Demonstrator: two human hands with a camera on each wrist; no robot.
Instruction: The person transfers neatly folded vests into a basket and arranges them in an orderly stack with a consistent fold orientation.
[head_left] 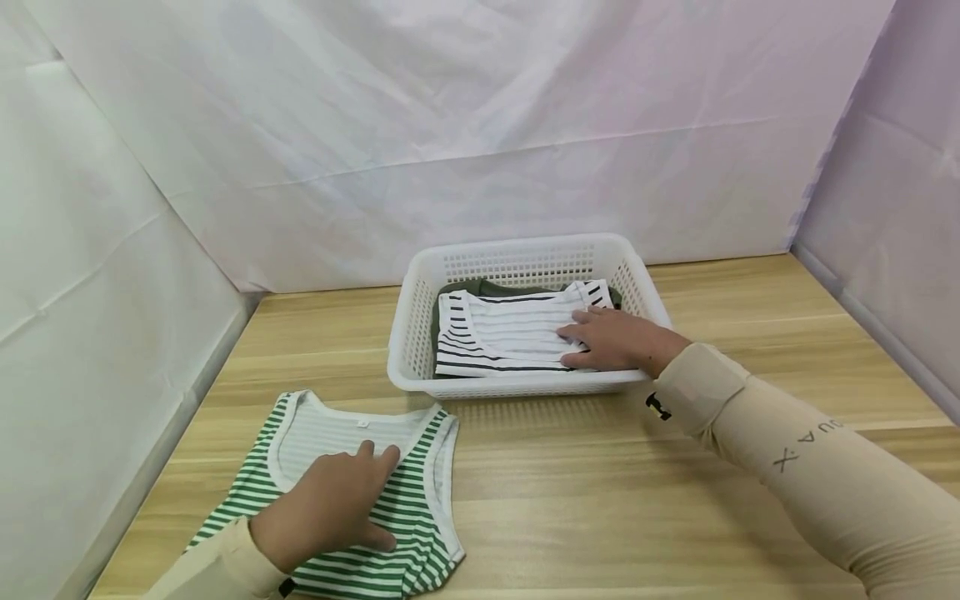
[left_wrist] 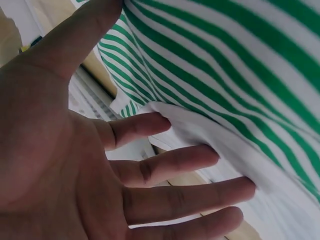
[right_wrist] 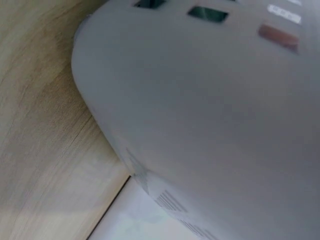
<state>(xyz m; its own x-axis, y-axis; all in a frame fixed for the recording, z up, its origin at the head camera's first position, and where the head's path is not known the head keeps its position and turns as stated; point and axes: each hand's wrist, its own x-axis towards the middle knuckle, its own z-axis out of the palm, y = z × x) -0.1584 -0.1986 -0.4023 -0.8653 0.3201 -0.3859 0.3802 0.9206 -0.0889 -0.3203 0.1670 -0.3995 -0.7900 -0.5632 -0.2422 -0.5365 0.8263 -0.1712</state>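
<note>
A green-and-white striped tank top (head_left: pixel 405 500) lies spread on the table at the front left, its white-trimmed neckline toward the back. Over it rests my left hand (head_left: pixel 330 500), and the left wrist view shows that hand's fingers (left_wrist: pixel 180 200) extended against the striped cloth. Inside a white plastic basket (head_left: pixel 525 385) lies a folded white top with black stripes (head_left: pixel 517 325), above a dark green garment (head_left: pixel 487 287). My right hand (head_left: pixel 615 337) reaches over the basket's front right rim, fingers loosely spread on the striped top. Basket wall fills most of the right wrist view.
The wooden table (head_left: pixel 600 500) runs to a white cloth backdrop (head_left: pixel 487 125) behind the basket. Cloth walls also stand at the left and right (head_left: pixel 892 208). The basket's raised rim surrounds the folded clothes.
</note>
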